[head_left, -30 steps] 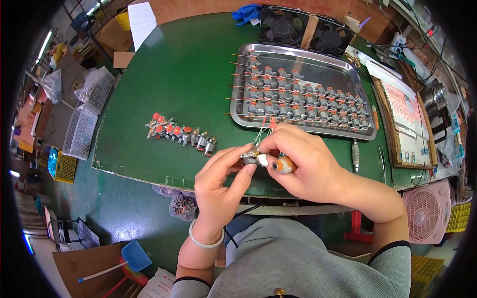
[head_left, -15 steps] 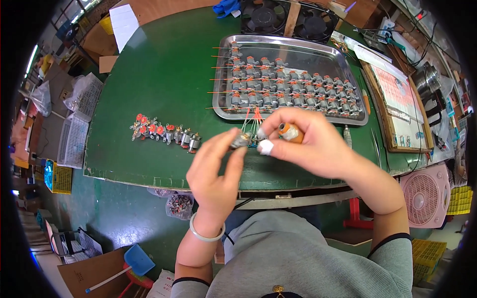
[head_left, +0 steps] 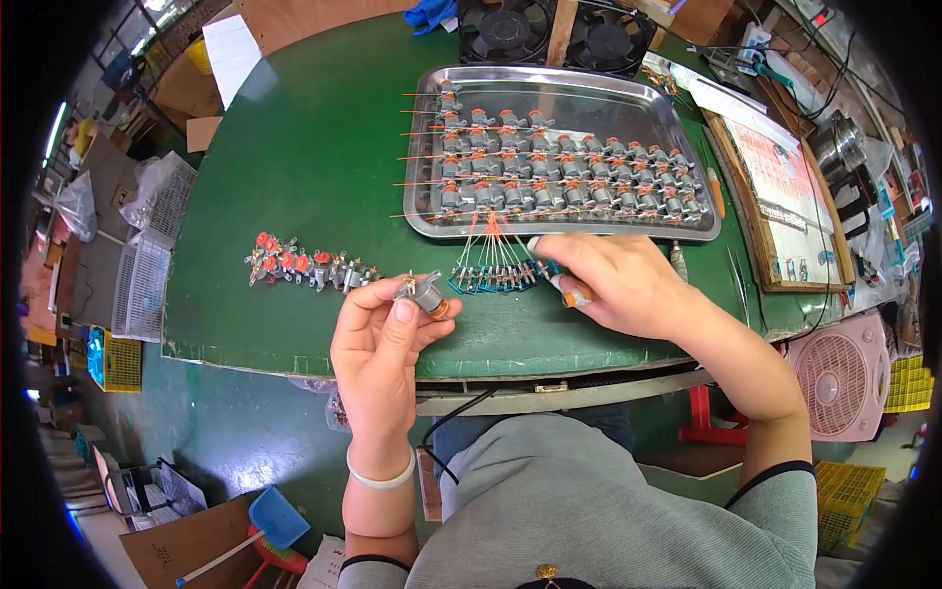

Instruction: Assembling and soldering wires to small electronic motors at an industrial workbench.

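Head | left hand point(head_left: 381, 339) — pinching motor point(head_left: 428, 296) | right hand point(head_left: 626, 287) — gripping orange handle point(head_left: 577, 297) | red-printed sheet point(head_left: 768, 162), illegible

I count two hands from here: one left hand point(head_left: 378, 339) with a single motor point(head_left: 424, 294) and one right hand point(head_left: 618, 280) with one orange handle point(head_left: 579, 296). My view gives me one metal tray point(head_left: 608, 106), six orange wires point(head_left: 414, 185) jutting past its left edge, and dozens of tray motors point(head_left: 543, 196), too crowded for me to number exactly. I also tally one cluster of loose motors point(head_left: 302, 265), two black fans point(head_left: 606, 39), one pink fan point(head_left: 837, 383), one bangle point(head_left: 385, 479) and one blue dustpan point(head_left: 280, 517).
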`<state>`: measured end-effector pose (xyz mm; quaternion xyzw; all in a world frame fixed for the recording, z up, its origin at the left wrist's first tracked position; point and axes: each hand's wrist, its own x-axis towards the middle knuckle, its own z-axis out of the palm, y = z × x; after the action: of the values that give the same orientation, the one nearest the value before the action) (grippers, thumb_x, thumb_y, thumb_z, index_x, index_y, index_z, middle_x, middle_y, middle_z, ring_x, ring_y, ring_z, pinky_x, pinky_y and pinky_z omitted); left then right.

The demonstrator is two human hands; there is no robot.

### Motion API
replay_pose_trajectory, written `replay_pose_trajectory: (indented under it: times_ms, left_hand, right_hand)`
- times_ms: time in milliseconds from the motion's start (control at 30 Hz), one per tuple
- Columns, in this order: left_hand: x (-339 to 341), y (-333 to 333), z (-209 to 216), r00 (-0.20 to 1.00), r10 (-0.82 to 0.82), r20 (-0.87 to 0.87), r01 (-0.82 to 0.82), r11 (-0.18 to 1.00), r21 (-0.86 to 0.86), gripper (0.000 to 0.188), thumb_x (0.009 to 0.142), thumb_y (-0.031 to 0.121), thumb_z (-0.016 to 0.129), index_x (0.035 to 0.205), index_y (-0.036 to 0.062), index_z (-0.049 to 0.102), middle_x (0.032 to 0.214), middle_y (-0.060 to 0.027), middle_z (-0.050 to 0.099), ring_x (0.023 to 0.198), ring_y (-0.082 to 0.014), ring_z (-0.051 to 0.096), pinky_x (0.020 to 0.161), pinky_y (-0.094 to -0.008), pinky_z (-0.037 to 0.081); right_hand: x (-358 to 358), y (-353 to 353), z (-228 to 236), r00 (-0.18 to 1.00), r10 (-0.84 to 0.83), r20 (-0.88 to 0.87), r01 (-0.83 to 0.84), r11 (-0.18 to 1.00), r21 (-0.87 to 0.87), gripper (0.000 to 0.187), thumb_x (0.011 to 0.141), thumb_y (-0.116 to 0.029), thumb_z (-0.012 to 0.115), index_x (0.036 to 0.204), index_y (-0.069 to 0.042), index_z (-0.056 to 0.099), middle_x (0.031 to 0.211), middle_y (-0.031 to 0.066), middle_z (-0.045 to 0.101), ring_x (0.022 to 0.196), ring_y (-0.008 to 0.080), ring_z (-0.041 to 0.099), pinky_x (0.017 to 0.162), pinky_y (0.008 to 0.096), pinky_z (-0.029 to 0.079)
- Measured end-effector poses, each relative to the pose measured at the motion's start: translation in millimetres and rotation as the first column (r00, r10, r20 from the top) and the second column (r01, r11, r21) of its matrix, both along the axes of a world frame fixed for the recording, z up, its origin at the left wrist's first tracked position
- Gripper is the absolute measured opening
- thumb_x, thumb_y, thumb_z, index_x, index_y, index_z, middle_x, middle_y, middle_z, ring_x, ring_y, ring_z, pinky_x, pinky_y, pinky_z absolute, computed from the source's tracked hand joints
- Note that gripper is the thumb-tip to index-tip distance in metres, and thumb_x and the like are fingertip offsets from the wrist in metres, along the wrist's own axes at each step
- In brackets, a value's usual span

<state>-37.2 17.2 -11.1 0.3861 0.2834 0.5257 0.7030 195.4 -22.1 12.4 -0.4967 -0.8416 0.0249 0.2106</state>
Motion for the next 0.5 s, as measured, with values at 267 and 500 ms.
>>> replay_pose_trajectory:
  times_ms: [267,500]
  left_hand:
    - [22,-10,6,0.977,-0.170,-0.131,0.184,0.978,0.096,0.015,0.083,-0.002,0.053,0.098,-0.0047,0.049,0.090,-0.0131,0.059,0.079,-0.0221,0.063,0.066,-0.0276,0.053]
    - [29,-9,16,0.954,-0.275,-0.120,0.284,0.956,0.067,0.015,0.082,-0.003,0.055,0.097,-0.0050,0.050,0.089,-0.0141,0.059,0.077,-0.0226,0.063,0.064,-0.0260,0.055]
  right_hand:
    - [-15,-4,30,0.655,-0.335,-0.678,0.010,0.900,-0.435,0.041,0.069,-0.001,0.060,0.108,-0.005,0.044,0.091,0.0061,0.059,0.069,0.0097,0.055,0.059,0.0220,0.044]
    - [-19,0,40,0.359,-0.625,-0.693,-0.320,0.615,-0.720,0.040,0.071,-0.003,0.061,0.107,-0.003,0.044,0.088,0.0052,0.060,0.046,0.0020,0.042,0.039,0.0154,0.033]
